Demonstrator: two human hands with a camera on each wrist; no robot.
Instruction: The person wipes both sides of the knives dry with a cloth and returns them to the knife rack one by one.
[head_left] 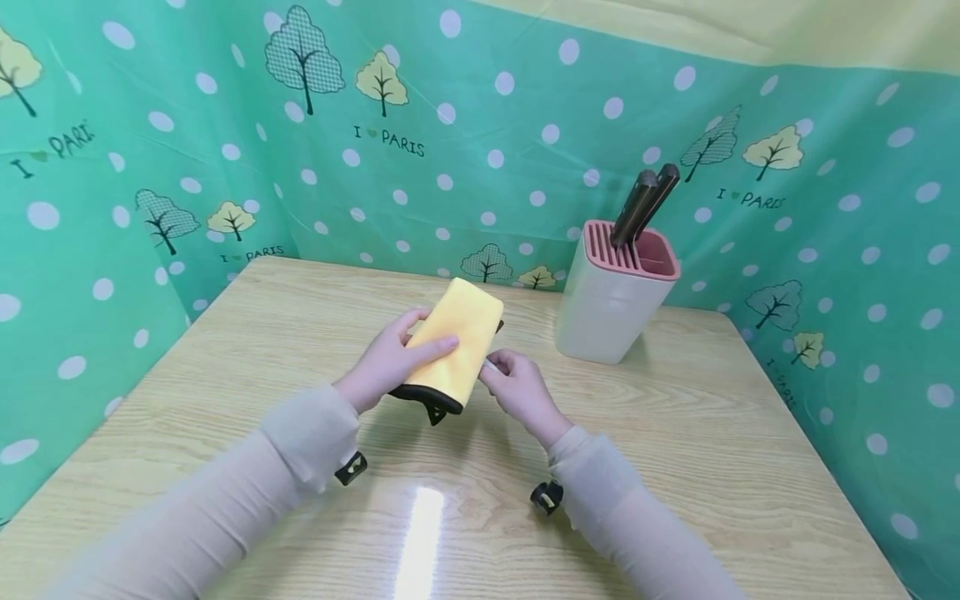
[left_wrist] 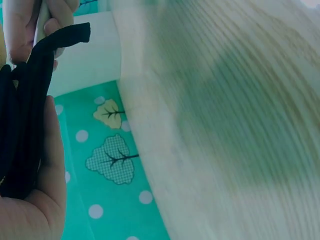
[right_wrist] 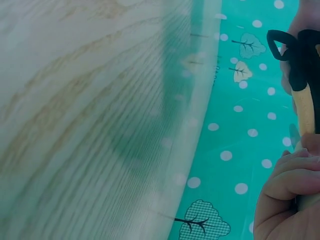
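Observation:
In the head view, my left hand (head_left: pixel 390 358) grips a folded yellow cloth (head_left: pixel 468 325) with black edging, its thumb across the top face. A black loop (right_wrist: pixel 280 45) of the edging sticks out in the right wrist view. My right hand (head_left: pixel 521 392) is at the cloth's right side, fingers curled and pinching a slim pale stick-like piece (left_wrist: pixel 42 22). The rest of that piece is hidden by the cloth and fingers, so I cannot tell what it is. Both hands are held above the table.
A white knife block (head_left: pixel 611 308) with a pink slotted top stands at the back right of the wooden table (head_left: pixel 660 433). Two dark-handled knives (head_left: pixel 645 204) stand in it. A green dotted curtain (head_left: pixel 487 192) hangs behind and along both sides.

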